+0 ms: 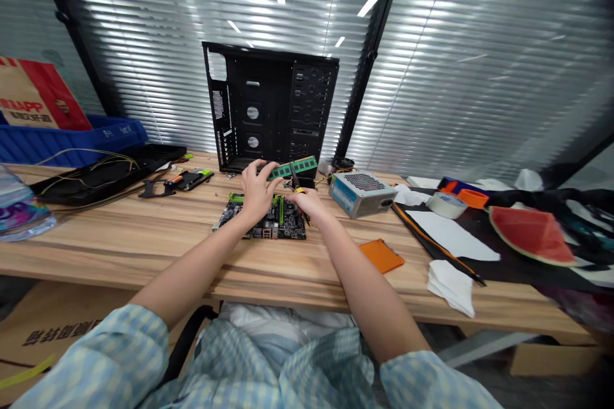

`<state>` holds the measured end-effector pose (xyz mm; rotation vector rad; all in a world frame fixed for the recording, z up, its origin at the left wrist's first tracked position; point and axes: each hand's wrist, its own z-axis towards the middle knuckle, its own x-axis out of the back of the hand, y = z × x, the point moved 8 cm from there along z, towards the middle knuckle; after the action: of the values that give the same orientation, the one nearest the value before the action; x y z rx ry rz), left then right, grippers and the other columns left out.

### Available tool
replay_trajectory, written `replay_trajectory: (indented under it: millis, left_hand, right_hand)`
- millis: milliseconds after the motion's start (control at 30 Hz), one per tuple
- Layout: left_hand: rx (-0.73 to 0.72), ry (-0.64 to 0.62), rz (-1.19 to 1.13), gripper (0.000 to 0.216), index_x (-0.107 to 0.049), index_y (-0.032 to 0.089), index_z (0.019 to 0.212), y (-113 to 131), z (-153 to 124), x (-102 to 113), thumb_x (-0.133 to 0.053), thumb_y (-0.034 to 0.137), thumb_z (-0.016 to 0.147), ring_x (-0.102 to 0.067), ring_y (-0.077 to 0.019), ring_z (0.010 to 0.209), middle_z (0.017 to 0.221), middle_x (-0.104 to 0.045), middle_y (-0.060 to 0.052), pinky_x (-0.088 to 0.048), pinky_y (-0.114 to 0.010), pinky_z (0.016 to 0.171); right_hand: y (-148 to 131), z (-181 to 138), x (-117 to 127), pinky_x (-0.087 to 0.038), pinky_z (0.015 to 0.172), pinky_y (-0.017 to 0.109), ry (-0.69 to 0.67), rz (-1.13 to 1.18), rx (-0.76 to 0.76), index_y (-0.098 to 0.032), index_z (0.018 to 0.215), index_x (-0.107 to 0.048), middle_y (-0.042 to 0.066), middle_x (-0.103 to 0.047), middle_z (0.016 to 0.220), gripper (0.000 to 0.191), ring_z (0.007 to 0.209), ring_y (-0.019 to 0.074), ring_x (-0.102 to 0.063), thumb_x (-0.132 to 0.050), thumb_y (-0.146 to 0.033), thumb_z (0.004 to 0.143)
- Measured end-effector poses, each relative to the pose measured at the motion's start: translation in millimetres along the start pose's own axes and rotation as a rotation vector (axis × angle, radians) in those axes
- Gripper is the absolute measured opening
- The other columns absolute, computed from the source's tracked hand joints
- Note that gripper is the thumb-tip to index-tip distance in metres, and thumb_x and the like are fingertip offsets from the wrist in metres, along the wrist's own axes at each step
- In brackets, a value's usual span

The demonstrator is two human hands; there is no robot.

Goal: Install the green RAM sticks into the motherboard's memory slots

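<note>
My left hand [257, 190] is closed on one end of a green memory stick [298, 168] and holds it level above a black motherboard [268, 220] lying flat on the wooden table [144, 236]. My right hand [309, 201] hovers over the board's right side, its fingers pinched round a small black and yellow tool [297, 184] whose tip points up toward the stick. An open black computer case [271, 108] stands upright just behind both hands.
A grey power supply [361, 193] sits right of the board, an orange card [382, 255] and white tissues [451, 286] nearer the front edge. Tape roll [446, 204] and watermelon slice [530, 234] lie far right. A black tray with wires [103, 176] and blue bin [71, 140] stand left.
</note>
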<state>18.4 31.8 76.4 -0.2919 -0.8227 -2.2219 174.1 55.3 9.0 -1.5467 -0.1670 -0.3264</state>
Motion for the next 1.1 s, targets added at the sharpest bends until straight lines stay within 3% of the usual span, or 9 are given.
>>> replay_trajectory:
  millis: [1100]
  left_hand:
    - [-0.058,-0.045,0.035,0.032,-0.062,0.026,0.119,4.9,-2.3,-3.9,-0.058,0.033,0.087,-0.041,-0.0287,0.12,0.127,-0.048,-0.011,-0.034,-0.046,0.104]
  right_hand:
    - [-1.4,0.8,-0.6,-0.04,0.063,0.025,0.007,0.01,0.024,-0.018,0.078,-0.063,0.0,-0.062,0.067,0.024,0.066,0.0152,-0.055,-0.067,-0.036,0.063]
